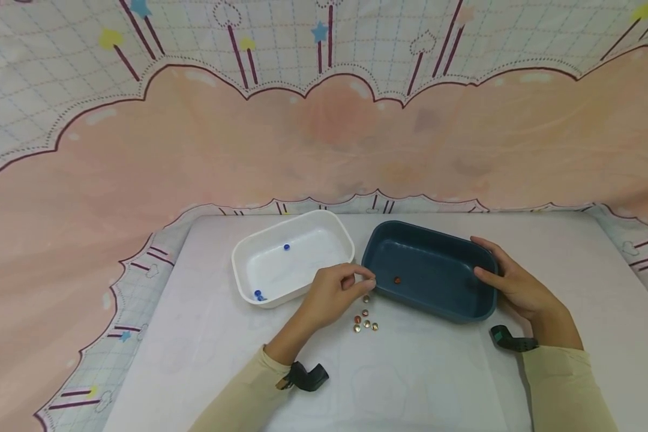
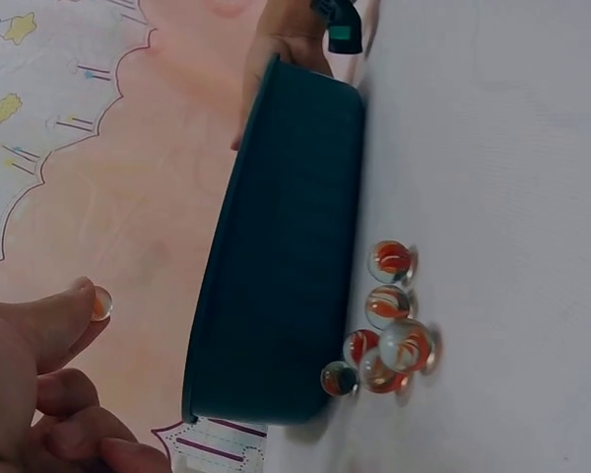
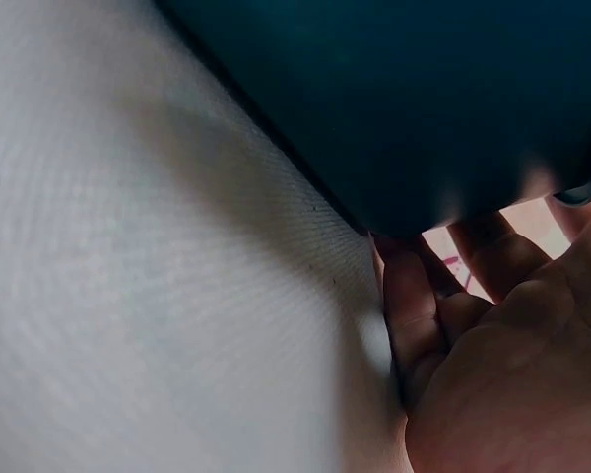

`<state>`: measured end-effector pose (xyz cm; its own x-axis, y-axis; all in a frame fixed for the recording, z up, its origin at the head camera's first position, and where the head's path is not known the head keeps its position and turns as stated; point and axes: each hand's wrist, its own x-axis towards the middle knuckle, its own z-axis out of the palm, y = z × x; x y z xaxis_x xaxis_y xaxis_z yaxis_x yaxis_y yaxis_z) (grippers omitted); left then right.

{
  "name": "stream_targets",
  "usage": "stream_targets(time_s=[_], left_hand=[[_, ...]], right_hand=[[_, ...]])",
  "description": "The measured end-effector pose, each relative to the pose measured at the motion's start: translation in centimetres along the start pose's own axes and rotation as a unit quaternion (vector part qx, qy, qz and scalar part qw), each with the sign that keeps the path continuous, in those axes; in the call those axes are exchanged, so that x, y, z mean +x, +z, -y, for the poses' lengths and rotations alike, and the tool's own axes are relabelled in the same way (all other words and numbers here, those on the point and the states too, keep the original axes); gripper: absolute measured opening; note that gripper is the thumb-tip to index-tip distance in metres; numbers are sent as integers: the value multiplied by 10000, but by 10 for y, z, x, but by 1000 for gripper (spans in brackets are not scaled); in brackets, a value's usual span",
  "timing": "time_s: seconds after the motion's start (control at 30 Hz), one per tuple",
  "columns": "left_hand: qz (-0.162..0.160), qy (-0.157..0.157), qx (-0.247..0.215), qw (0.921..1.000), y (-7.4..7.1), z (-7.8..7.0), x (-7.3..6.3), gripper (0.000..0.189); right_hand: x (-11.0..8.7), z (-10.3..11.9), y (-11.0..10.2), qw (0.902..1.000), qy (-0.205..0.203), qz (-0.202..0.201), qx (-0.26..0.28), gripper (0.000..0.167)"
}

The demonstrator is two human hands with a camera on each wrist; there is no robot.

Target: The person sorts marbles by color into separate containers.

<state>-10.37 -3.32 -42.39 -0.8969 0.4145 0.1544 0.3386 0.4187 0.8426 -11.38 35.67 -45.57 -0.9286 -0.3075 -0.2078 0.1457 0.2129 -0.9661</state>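
Note:
My left hand [image 1: 332, 294] is raised by the near left corner of a dark teal tray [image 1: 437, 267]. Between its thumb and fingertip it pinches a clear marble [image 2: 101, 304] with an orange swirl. One reddish marble [image 1: 397, 280] lies inside the teal tray. My right hand [image 1: 521, 291] grips that tray's right end, thumb over the rim and fingers along the outer wall; in the right wrist view its fingers [image 3: 412, 301] press against the tray's side. Several orange-swirled marbles [image 2: 407, 346] lie on the cloth just outside the tray's near wall.
A white tray [image 1: 297, 294] stands to the left of the teal one, with several blue marbles [image 1: 287, 247] in it. A white cloth [image 1: 410, 384] covers the table. Behind hangs a patterned pink curtain [image 1: 281, 150]. Each wrist wears a black camera [image 1: 308, 377].

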Motion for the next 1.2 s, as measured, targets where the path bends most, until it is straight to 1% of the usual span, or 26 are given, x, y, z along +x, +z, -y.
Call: stream_targets(time_s=[0.17,0.33,0.53,0.77,1.0,1.2], left_hand=[[16,-73,-142,9999,0,-4,3,17],[45,-78,-329,9994,1,-7,7,17],[73,-90,-335,9994,2,-10,12,18],[115,-125,-540,9984,4,-14,18,19],[151,-120,-639,9978,5,-18,24,20],[165,-99,-708,9973,6,-21,28,21]], right_hand=[[0,-1,1,10000,7,-7,17,74],[-1,0,1,10000,-27,-27,50,74],[0,-1,1,10000,10,-44,12,74],[-1,0,0,10000,48,-72,24,75],[-1,0,0,9999,21,-44,108,75],[0,-2,0,9999,75,-52,79,75]])
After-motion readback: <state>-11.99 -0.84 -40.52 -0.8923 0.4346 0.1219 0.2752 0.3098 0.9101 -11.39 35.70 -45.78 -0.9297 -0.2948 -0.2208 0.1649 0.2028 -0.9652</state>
